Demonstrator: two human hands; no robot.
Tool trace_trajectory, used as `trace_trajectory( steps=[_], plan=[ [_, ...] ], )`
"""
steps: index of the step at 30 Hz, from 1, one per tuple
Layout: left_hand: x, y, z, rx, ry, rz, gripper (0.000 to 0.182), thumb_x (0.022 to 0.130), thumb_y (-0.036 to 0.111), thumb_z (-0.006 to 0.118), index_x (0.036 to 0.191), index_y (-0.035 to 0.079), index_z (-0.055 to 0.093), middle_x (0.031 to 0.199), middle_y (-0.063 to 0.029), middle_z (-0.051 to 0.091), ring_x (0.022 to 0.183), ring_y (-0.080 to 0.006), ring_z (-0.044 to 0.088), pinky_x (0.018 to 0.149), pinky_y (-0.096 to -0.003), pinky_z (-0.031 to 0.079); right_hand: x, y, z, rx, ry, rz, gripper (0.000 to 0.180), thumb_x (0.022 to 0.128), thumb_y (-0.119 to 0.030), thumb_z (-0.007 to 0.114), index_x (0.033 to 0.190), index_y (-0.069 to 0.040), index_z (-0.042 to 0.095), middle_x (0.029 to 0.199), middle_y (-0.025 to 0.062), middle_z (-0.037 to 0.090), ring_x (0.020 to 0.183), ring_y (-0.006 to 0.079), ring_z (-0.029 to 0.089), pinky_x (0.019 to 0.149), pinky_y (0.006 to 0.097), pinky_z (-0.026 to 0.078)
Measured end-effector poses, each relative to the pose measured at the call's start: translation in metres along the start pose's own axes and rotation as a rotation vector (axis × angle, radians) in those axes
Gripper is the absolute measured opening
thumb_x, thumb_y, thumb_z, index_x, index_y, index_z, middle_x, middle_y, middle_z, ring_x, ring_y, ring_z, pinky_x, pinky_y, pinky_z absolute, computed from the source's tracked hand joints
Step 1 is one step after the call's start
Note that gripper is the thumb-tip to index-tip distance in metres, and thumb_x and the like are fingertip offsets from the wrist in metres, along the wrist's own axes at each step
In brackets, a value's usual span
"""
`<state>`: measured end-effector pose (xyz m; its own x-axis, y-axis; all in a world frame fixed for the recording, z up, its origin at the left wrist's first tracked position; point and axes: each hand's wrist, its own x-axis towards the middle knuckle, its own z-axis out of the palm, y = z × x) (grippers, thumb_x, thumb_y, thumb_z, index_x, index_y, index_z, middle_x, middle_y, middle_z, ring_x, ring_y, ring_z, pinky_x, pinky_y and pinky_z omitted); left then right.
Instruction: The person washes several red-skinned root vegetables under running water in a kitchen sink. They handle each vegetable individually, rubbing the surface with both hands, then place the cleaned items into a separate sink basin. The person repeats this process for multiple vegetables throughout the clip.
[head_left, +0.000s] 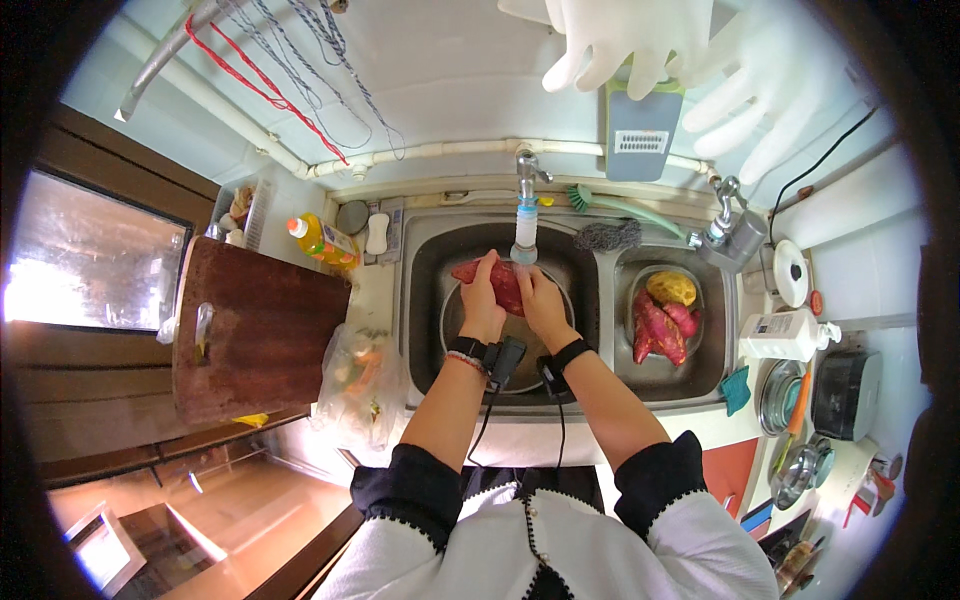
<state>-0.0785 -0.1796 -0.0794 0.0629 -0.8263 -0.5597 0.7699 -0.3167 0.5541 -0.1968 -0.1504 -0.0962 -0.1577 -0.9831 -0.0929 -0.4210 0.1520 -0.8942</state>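
Note:
Over a round bowl (568, 294) in the larger left basin, both my hands grip a red-skinned sweet potato (507, 288). My left hand (484, 298) holds its left and middle part, and my right hand (543, 301) is on its right end. The tip of the faucet (526, 244) is just above the right end. In the smaller right basin, several red sweet potatoes (658, 330) and a yellow-skinned tuber (671, 288) lie in a clear bowl. My forearms hide part of the bowl under my hands.
Left of the sink (405, 300) stand a wooden cutting board (262, 330), a yellow soap bottle (324, 238) and a plastic bag of scraps (361, 382). Behind lie a steel scourer (609, 235) and a green brush (580, 198). A white pump bottle (780, 335) and glass bowls (780, 397) are at the right.

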Motion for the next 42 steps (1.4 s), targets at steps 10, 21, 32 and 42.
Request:
trace_trajectory(
  steps=[10, 21, 32, 42],
  plan=[
    [-0.012, 0.003, 0.012, 0.049, -0.088, -0.017, 0.018, 0.086, 0.013, 0.074, 0.1, 0.007, 0.063, 0.096, -0.0048, 0.066, 0.088, -0.0184, 0.065, 0.08, -0.0343, 0.053, 0.012, 0.004, -0.033, 0.796, -0.621, 0.644, 0.052, 0.098, -0.062, 0.04, 0.122, -0.018, 0.055, 0.076, 0.0059, 0.065, 0.051, 0.0205, 0.06, 0.039, 0.0284, 0.043],
    [-0.007, -0.023, 0.017, 0.012, 0.007, -0.043, 0.019, 0.09, 0.019, 0.072, 0.102, 0.008, 0.062, 0.097, -0.0042, 0.067, 0.087, -0.0189, 0.065, 0.077, -0.0362, 0.054, -0.013, 0.001, -0.042, 0.896, -0.29, 0.576, 0.051, 0.096, -0.051, 0.058, 0.129, -0.012, 0.055, 0.101, 0.0055, 0.069, 0.079, 0.0173, 0.069, 0.063, 0.0281, 0.057],
    [-0.002, -0.038, 0.025, 0.261, -0.064, -0.052, 0.029, 0.1, 0.032, 0.058, 0.108, 0.005, 0.058, 0.095, -0.0106, 0.068, 0.087, -0.0236, 0.067, 0.079, -0.04, 0.056, -0.041, -0.009, -0.073, 0.481, -0.216, 0.344, 0.065, 0.081, -0.037, 0.081, 0.129, -0.002, 0.054, 0.104, 0.0106, 0.068, 0.088, 0.0203, 0.066, 0.077, 0.0317, 0.054],
    [0.03, -0.036, 0.007, -0.035, -0.137, -0.363, 0.025, 0.101, 0.027, 0.053, 0.11, 0.005, 0.058, 0.098, -0.011, 0.067, 0.09, -0.0262, 0.065, 0.085, -0.0426, 0.055, -0.048, -0.005, -0.085, 0.315, -0.197, 0.302, 0.067, 0.079, -0.048, 0.08, 0.123, -0.002, 0.059, 0.101, 0.0118, 0.069, 0.082, 0.0211, 0.068, 0.066, 0.0309, 0.052]
  ],
)
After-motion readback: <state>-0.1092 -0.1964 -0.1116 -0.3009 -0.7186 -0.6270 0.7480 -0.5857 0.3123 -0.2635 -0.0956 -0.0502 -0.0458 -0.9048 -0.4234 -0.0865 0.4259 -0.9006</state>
